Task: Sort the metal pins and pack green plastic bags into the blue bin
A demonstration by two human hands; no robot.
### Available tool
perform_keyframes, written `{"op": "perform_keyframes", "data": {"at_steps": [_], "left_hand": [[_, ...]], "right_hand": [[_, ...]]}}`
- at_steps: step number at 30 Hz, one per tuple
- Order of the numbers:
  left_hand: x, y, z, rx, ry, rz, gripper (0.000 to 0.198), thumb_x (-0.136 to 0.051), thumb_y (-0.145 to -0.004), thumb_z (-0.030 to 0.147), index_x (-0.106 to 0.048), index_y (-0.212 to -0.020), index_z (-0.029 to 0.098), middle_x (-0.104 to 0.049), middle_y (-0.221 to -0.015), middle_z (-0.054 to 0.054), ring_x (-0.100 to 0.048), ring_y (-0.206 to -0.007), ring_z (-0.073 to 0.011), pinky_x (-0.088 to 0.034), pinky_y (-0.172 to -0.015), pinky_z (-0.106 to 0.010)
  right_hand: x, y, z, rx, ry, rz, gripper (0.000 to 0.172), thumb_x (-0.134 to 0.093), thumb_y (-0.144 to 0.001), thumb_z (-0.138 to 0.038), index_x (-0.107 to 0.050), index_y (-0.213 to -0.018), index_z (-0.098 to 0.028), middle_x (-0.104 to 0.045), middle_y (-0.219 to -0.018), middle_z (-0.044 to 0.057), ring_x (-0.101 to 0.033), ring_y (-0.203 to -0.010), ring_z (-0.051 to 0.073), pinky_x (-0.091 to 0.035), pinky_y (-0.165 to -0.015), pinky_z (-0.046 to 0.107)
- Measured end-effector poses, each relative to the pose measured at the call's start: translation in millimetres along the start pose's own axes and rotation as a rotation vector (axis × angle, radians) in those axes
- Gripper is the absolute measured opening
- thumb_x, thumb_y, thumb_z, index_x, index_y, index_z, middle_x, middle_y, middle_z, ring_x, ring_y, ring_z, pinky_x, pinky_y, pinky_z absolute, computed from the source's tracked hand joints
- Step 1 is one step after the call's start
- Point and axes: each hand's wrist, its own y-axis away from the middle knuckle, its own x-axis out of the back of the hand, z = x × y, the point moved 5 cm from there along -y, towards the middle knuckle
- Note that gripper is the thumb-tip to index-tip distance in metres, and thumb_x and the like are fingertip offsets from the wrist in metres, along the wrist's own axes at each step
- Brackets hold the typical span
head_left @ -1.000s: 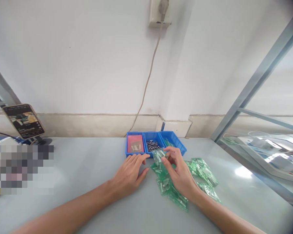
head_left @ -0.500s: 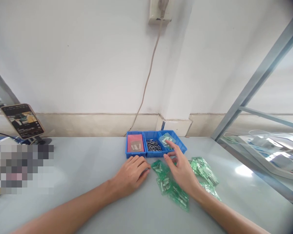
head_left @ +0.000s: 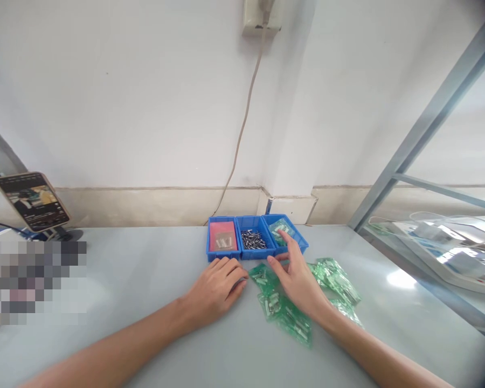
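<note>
My left hand (head_left: 218,284) rests on the table below the bins, its fingers curled and the thumb close to the index finger; what may be between them is hidden. My right hand (head_left: 293,277) hovers over the green packets with fingers apart and nothing held. Its index fingertip reaches over the right blue bin (head_left: 298,242), where a clear greenish packet (head_left: 281,229) of small metal parts lies. The middle blue bin (head_left: 254,220) holds loose metal pins (head_left: 254,240). A red sheet (head_left: 217,231) with a small bag of parts (head_left: 225,241) fills the left blue bin (head_left: 208,245).
Green plastic packets (head_left: 293,320) lie below my right hand, and more packets (head_left: 337,283) lie to its right. A phone (head_left: 34,202) stands on a holder at the left. A metal frame (head_left: 412,145) and power strips with cables (head_left: 448,253) are at the right.
The packet near my right fingertips now lies lower inside the right bin, away from the thumb. My right hand has barely moved. My left hand stays where it was.
</note>
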Motion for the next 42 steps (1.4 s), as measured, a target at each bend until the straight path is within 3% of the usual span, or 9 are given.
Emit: {"op": "perform_keyframes", "data": {"at_steps": [9, 16, 25, 42], "left_hand": [[-1.2, 1, -1, 0.010, 0.004, -0.022, 0.016, -0.047, -0.112, 0.023, -0.063, -0.114, 0.020, -0.068, -0.108, -0.006, -0.060, -0.094, -0.0221, -0.048, -0.086, -0.037], [-4.3, 2, -2, 0.015, -0.006, -0.036, 0.014, -0.048, -0.111, 0.023, -0.061, -0.114, 0.020, -0.068, -0.109, -0.005, -0.059, -0.093, -0.0226, -0.046, -0.085, -0.038], [-5.9, 2, -3, 0.012, -0.004, -0.041, 0.013, -0.048, -0.111, 0.023, -0.061, -0.114, 0.021, -0.069, -0.107, -0.004, -0.060, -0.091, -0.0215, -0.044, -0.083, -0.037], [-5.3, 1, -3, 0.016, 0.005, -0.038, 0.012, -0.049, -0.111, 0.023, -0.061, -0.114, 0.021, -0.069, -0.108, -0.004, -0.060, -0.092, -0.0212, -0.044, -0.085, -0.036]], "right_hand": [[-1, 0, 0, 0.019, -0.014, -0.006, 0.066, -0.052, -0.106, -0.045, -0.026, -0.166, -0.033, -0.042, -0.158, 0.014, -0.069, -0.106, 0.026, -0.065, -0.080, 0.041], [-4, -2, 7, -0.022, 0.064, -0.060, 0.076, -0.051, -0.106, -0.046, -0.013, -0.171, -0.030, -0.041, -0.160, 0.014, -0.069, -0.108, 0.026, -0.061, -0.092, 0.046], [-7, -2, 10, 0.013, 0.084, -0.089, 0.065, -0.051, -0.106, -0.043, -0.026, -0.166, -0.032, -0.032, -0.164, 0.013, -0.068, -0.108, 0.024, -0.061, -0.094, 0.045], [-8, -1, 12, 0.007, 0.069, -0.080, 0.066, -0.051, -0.105, -0.044, -0.025, -0.165, -0.035, -0.032, -0.165, 0.011, -0.070, -0.106, 0.025, -0.061, -0.095, 0.046]]}}
